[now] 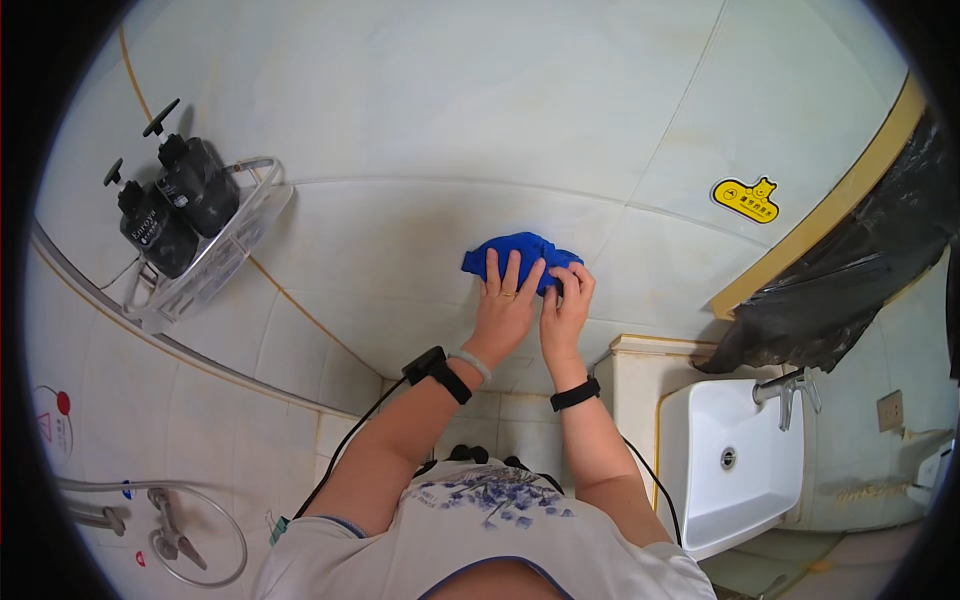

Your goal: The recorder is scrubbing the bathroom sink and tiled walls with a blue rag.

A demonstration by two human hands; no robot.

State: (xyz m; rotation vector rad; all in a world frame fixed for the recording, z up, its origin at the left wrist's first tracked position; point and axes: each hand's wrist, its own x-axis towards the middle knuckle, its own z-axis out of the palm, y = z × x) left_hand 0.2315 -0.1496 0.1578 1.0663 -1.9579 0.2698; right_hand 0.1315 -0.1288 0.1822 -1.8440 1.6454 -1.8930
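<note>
A bunched blue cloth [517, 244] lies against the pale wall tiles [390, 240] in front of me. My left hand [506, 311] presses on it with spread fingers, and wears a ring and a light bracelet. At the cloth's right end, my right hand [568, 307] holds it with curled fingers. The two hands are close together. Folds and fingers hide part of the cloth. Black straps with cables run at both wrists.
Two black pump bottles [199, 184] stand in a clear corner shelf [217, 270] on the left. At right are a white washbasin [739, 480] with a metal faucet [784, 390], black plastic sheeting [847, 255] and a yellow sticker [746, 199]. A shower valve [172, 532] sits lower left.
</note>
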